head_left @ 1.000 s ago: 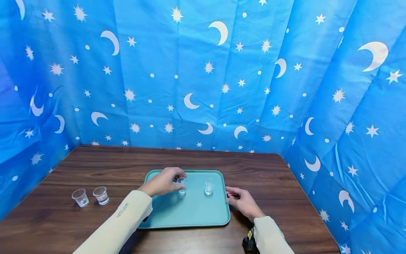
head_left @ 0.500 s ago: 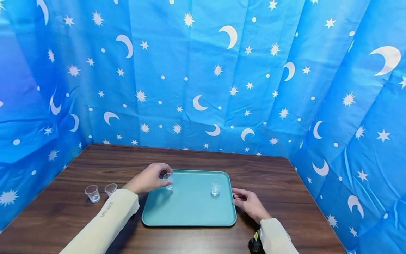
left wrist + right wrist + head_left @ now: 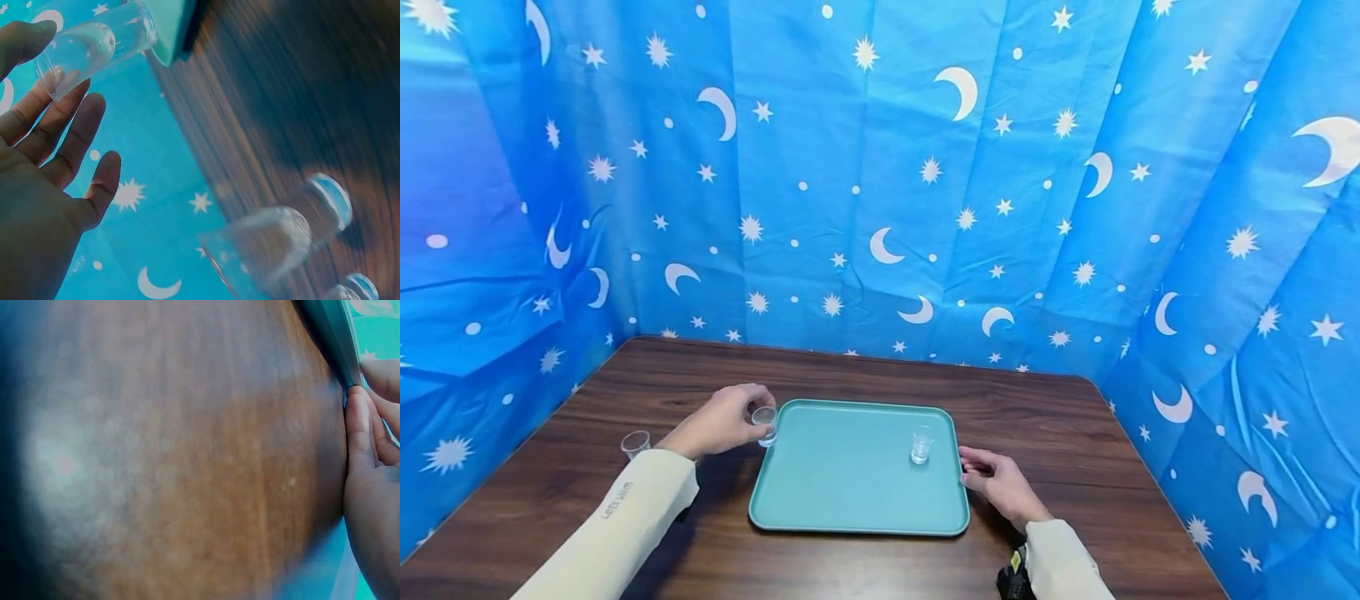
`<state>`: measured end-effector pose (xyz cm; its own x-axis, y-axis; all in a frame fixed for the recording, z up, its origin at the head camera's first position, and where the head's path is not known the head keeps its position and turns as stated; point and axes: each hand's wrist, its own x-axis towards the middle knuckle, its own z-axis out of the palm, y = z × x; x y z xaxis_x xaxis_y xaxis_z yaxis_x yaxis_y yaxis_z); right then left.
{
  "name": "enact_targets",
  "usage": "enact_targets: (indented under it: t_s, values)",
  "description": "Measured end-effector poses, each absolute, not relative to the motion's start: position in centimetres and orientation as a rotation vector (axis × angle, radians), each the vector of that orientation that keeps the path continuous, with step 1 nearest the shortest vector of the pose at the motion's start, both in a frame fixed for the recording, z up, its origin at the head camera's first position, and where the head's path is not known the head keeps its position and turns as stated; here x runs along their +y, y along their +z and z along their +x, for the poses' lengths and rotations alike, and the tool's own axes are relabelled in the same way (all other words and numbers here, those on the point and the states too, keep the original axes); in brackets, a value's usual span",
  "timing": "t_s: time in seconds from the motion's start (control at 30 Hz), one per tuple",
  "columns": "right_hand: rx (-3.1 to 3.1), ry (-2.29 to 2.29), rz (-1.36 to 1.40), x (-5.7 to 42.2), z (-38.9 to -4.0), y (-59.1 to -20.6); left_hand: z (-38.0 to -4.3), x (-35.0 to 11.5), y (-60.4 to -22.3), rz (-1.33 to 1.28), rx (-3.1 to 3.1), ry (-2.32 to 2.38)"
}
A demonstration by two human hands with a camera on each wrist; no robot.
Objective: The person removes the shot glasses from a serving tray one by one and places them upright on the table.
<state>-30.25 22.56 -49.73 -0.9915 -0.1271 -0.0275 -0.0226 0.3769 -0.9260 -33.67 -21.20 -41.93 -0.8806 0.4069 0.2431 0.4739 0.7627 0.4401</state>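
Note:
My left hand (image 3: 726, 419) pinches a small clear shot glass (image 3: 765, 425) by its upper part, at the left rim of the turquoise tray (image 3: 850, 500). In the left wrist view, thumb and fingertips hold this glass (image 3: 103, 47) near its mouth, and clear liquid shows inside. The other fingers spread away from it. My right hand (image 3: 1000, 483) is at the tray's right edge. The right wrist view shows its thumb and fingers pinching the rim (image 3: 337, 350). A second shot glass (image 3: 922, 444) stands upright on the tray's right part.
On the brown wooden table (image 3: 1037, 417), another shot glass (image 3: 636, 443) is partly covered by the left sleeve. Two glasses show in the left wrist view, a near one (image 3: 275, 244) and one cut by the frame (image 3: 353, 290). A blue star-and-moon curtain (image 3: 850, 208) encloses the table.
My left hand has carried its glass leftward from over the tray's surface to its left rim. The right hand stays at the right edge. The head view has shifted slightly left.

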Motion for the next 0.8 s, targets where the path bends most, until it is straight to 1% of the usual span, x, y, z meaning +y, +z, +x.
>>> enact_targets:
  t_s: [0.33,0.4,0.6,0.8]
  values:
    - [2.518,-1.696,-0.139,21.7,-28.3,-46.5,-33.1,-23.4,-42.2,-0.667,-2.859,-0.672]
    - [2.522,-1.695,-0.136,21.8,-28.6,-46.8,-33.1,-23.8,-42.3,-0.658,-2.87,-0.667]
    - [2.518,-1.705,-0.12,22.4,-30.3,-49.6,-32.8,-25.0,-42.7,-0.614,-2.921,-0.657]
    - [2.522,-1.68,-0.101,22.4,-30.4,-50.0,-32.8,-25.7,-43.3,-0.565,-2.971,-0.65]
